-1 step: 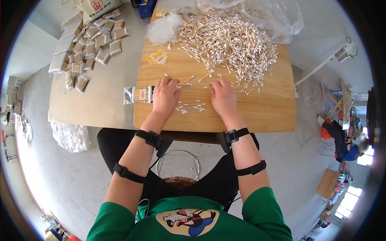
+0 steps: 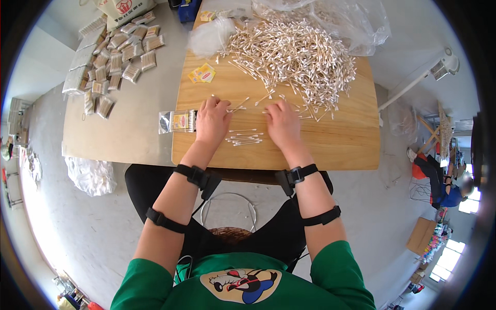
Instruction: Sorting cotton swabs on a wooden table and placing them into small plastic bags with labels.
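Observation:
On the wooden board, my left hand (image 2: 212,120) is curled with the fingers bent together; a white swab tip pokes out past its fingertips. My right hand (image 2: 283,123) is also curled, fingers drawn together and pointing down at the wood; what they pinch is hidden. Between my hands and a little nearer lies a loose row of cotton swabs (image 2: 245,138). A few stray swabs cross just beyond it. Touching or just beside my left hand is a clear packet of swabs (image 2: 182,122) with a yellow label. Beyond my right hand spreads a large heap of cotton swabs (image 2: 299,54).
Small yellow cards (image 2: 202,73) lie left of the heap, near clear plastic sleeves (image 2: 212,37). A large clear bag (image 2: 367,31) sits behind the heap. Many filled swab packets (image 2: 116,64) cover the far left of the grey table (image 2: 134,98). A white bundle (image 2: 90,174) is below.
My right hand has shifted slightly left, toward my left hand. My left hand stays almost in place, and the swabs on the board look unchanged.

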Available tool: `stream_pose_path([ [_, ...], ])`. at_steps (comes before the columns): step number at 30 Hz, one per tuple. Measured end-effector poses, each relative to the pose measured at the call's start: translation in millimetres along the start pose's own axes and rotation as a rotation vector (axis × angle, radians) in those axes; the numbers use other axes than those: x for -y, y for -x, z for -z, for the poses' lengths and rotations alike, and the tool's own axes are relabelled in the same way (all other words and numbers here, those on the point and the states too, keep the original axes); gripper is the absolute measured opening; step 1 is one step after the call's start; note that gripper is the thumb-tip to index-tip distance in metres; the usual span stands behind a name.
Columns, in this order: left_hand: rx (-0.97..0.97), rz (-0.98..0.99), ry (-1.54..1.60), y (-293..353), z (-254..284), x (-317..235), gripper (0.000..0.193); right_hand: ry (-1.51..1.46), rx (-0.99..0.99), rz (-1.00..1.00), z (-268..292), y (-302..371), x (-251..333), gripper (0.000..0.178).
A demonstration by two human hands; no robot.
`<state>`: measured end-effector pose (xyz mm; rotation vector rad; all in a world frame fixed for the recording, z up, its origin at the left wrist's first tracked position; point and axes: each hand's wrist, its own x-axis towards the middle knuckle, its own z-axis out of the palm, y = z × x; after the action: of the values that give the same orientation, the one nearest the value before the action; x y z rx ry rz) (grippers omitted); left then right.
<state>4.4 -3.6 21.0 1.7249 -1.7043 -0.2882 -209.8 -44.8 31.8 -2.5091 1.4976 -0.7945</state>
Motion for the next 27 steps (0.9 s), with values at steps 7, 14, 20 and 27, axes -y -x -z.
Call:
stream_pose_path([
  [7,0.104,0.030,0.001,4,-6,4,0.020,-0.167,0.166,0.101,-22,-24,33,0.014],
  [14,0.108,0.131,0.112,-4,-7,10,0.022,-0.177,0.301,0.018,-21,-12,28,0.008],
  [20,0.110,0.216,-0.035,-17,-19,-3,0.034,-0.229,0.410,-0.096,-2,-5,19,0.007],
  [27,0.103,0.122,0.031,-22,-22,8,0.028,-0.237,0.278,-0.147,-12,0,18,0.005],
])
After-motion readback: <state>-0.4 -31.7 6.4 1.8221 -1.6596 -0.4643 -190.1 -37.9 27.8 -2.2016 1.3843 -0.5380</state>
